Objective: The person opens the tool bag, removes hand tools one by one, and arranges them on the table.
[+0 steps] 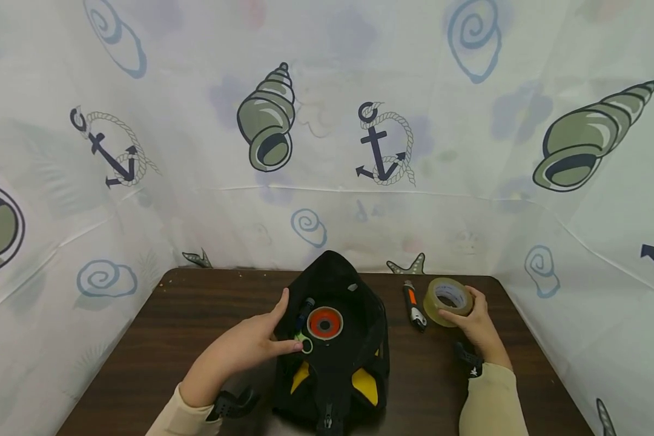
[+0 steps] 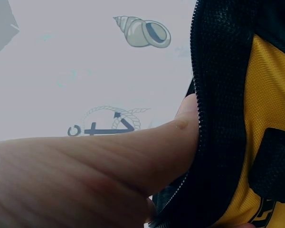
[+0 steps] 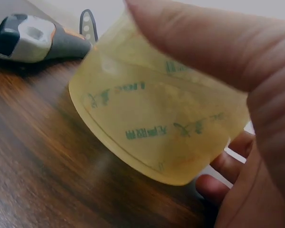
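Note:
A black and yellow zippered bag (image 1: pixel 327 375) stands open at the middle of the table. My left hand (image 1: pixel 245 348) holds the bag's left edge; in the left wrist view a digit passes behind the zippered rim (image 2: pixel 195 61). Inside the bag lie a red-orange roll (image 1: pixel 315 321) with a dark centre, green-handled scissors (image 1: pixel 301 340) and a dark blue stick-like item (image 1: pixel 304 312). To the right, my right hand (image 1: pixel 478 324) grips a roll of clear yellowish packing tape (image 1: pixel 435 303), thumb on one side and fingers on the other. The tape is tilted in the right wrist view.
An orange, black and white utility knife (image 1: pixel 412 306) lies between the bag and the tape. The dark wooden table (image 1: pixel 212 303) ends at a white cloth backdrop (image 1: pixel 338 224) printed with shells and anchors, which also rises at both sides.

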The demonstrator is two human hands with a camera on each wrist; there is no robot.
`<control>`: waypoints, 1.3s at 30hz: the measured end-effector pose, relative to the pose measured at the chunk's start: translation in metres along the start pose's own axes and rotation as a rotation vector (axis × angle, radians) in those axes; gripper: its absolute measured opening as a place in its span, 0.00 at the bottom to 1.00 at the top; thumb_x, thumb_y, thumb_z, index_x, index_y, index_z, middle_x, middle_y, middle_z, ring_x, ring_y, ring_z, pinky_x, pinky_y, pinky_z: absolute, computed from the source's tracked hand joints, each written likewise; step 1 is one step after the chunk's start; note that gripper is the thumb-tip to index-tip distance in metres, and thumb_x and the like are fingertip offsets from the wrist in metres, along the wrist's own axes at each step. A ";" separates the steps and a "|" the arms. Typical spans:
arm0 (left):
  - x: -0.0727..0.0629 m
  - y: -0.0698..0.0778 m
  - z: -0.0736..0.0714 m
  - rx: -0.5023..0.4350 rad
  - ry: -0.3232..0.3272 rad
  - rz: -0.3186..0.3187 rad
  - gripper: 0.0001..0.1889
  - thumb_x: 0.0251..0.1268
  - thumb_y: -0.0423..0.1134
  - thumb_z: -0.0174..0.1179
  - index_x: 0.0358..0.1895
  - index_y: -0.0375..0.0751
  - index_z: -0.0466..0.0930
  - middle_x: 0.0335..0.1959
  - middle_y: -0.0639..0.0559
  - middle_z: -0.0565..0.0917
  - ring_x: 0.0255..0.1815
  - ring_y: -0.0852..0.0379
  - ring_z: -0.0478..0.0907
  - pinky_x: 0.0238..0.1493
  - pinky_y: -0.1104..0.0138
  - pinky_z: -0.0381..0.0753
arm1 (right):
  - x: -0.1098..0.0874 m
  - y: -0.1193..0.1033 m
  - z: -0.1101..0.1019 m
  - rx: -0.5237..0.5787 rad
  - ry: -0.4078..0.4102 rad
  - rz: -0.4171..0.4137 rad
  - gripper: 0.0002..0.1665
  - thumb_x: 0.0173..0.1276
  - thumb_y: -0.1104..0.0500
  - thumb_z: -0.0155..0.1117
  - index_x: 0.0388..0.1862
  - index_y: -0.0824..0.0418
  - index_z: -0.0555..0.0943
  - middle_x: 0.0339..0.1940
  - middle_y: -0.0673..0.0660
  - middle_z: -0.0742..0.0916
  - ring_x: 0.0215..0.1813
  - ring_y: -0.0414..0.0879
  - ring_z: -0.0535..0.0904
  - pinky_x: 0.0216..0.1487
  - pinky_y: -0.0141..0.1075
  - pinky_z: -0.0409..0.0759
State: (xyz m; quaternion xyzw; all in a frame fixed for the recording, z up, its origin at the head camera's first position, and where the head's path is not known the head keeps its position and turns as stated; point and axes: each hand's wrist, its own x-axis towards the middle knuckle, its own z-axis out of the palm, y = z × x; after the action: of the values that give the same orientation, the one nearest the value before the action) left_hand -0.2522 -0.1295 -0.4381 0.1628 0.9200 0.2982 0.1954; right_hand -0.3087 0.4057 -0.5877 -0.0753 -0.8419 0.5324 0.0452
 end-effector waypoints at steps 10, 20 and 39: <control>0.002 -0.002 0.000 0.008 0.001 -0.004 0.65 0.67 0.70 0.70 0.92 0.60 0.30 0.56 0.55 0.92 0.56 0.54 0.90 0.67 0.39 0.81 | 0.000 -0.004 0.002 0.348 0.164 0.057 0.44 0.89 0.48 0.56 0.91 0.61 0.51 0.77 0.55 0.68 0.67 0.39 0.66 0.63 0.25 0.68; 0.005 -0.003 0.004 0.017 0.002 0.008 0.64 0.68 0.71 0.69 0.92 0.61 0.30 0.50 0.59 0.92 0.54 0.56 0.90 0.67 0.41 0.82 | -0.017 -0.047 -0.007 0.306 0.472 -0.073 0.34 0.86 0.43 0.59 0.80 0.58 0.70 0.57 0.36 0.75 0.60 0.31 0.71 0.59 0.23 0.67; 0.002 -0.004 0.004 0.015 0.017 -0.005 0.64 0.67 0.70 0.70 0.92 0.60 0.32 0.48 0.59 0.91 0.48 0.62 0.88 0.64 0.43 0.84 | -0.074 -0.183 0.001 0.195 0.286 -0.561 0.23 0.84 0.65 0.63 0.73 0.65 0.76 0.60 0.50 0.84 0.59 0.41 0.82 0.60 0.25 0.77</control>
State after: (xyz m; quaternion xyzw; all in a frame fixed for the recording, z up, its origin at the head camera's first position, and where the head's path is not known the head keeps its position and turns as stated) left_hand -0.2524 -0.1300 -0.4442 0.1595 0.9243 0.2921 0.1870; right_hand -0.2500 0.3148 -0.4225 0.0900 -0.7600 0.5613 0.3150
